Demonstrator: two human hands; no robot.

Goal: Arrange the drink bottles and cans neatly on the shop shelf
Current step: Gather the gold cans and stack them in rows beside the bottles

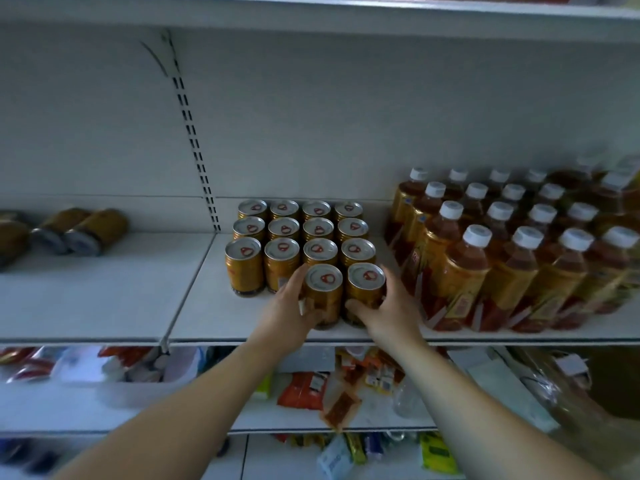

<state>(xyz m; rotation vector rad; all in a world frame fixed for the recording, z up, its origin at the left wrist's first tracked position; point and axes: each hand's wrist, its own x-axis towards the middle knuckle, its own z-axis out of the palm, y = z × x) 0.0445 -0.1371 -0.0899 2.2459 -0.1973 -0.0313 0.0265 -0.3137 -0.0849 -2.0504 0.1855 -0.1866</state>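
Left hand (292, 308) grips 1 can (323, 296), right hand (393, 306) the neighbour can (365, 289), near on the shelf (104, 299). 12 cans (299, 233) behind and bottles (502, 251) at right stand neat; toppled cans (81, 230) at left likely await.

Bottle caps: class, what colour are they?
The bottle caps are white, seen best in the head view.

Both bare arms stretch forward, the hands close together: left hand (289, 308) gripping the left can (323, 296), right hand (391, 306) gripping the right can (365, 289).
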